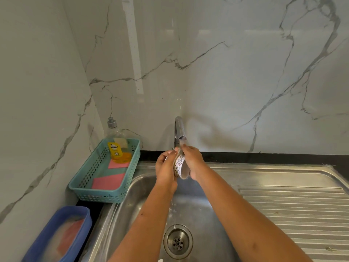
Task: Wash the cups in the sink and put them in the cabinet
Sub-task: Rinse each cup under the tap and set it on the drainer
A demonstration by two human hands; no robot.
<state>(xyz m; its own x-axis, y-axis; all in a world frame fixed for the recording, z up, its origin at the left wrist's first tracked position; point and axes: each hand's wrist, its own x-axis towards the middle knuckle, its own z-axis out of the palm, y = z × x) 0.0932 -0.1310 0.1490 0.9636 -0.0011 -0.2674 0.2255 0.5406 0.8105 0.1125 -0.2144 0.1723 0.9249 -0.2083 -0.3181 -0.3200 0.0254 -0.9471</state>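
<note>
Cup (180, 166) in both my hands, over the sink (190, 207) and under the running tap (179, 129): my left hand (166, 167) clamps its patterned wall, my right hand (194, 161) wraps the far side. Wet glazed ceramic, I judge: light, stiff, slippery, chippable. Best held across rim and base.

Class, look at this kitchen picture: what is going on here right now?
A person is rinsing a patterned cup under the running tap, over the steel sink. The left hand and right hand both grip the cup, which is tipped on its side. A teal basket to the left holds a soap bottle and pink cloths. No cabinet is in view.
</note>
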